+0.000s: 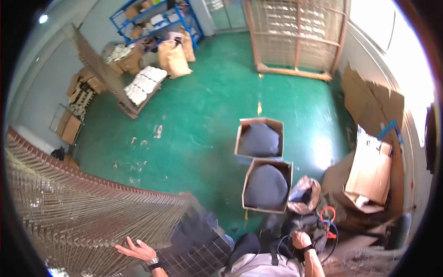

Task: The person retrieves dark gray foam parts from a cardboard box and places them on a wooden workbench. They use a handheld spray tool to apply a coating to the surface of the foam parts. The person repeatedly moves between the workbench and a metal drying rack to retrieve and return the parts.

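The glossy green floor carries two open brown cardboard boxes, a crumpled tan sack beside them and a rust-brown metal rack.

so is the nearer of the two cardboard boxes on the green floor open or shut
Open: the nearer box has nothing covering its top, and the dark grey contents show from above.
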The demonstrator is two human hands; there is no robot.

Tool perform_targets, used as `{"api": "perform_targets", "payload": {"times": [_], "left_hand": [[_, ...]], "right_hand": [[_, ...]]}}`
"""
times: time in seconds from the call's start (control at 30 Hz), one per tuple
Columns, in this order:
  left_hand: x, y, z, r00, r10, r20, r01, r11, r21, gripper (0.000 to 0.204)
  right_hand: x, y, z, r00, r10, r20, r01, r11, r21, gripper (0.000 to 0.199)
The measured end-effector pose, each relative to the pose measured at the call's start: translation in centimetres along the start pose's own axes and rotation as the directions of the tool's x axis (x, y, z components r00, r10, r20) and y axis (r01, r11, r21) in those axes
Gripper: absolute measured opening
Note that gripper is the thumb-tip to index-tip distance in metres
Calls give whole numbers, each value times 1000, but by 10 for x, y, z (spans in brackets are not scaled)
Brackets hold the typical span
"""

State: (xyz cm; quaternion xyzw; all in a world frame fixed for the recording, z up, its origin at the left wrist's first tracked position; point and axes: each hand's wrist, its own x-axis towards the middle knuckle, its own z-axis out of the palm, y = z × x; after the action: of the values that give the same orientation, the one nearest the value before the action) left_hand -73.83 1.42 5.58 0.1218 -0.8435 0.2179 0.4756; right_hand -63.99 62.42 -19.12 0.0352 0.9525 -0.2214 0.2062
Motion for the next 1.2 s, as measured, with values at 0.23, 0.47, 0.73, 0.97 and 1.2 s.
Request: {"api": "perform_targets", "payload": {"times": [0.23,0.47,0.73,0.97,1.2], "left_hand": [[-21,3,0,984,-141,111,139,990,24,47],[30,74,-68,990,-117,75,105,984,145,46],[5,214,34,197,531,824,593,605,-532,52],[-68,340,216,183,660,729,541,552,-635,45],[-218,335,306,-541,519,661,730,680,64,24]], "right_hand": [[50,9,-15,997,-24,69,16,994,107,25],[69,3,-37,994,14,111,-30,988,151,32],[88,37,8,967,-252,-37,238,945,-225,24],[100,58,70,999,-45,7,45,999,10,30],[128,-33,46,992,123,-18,-118,978,172,28]]}}
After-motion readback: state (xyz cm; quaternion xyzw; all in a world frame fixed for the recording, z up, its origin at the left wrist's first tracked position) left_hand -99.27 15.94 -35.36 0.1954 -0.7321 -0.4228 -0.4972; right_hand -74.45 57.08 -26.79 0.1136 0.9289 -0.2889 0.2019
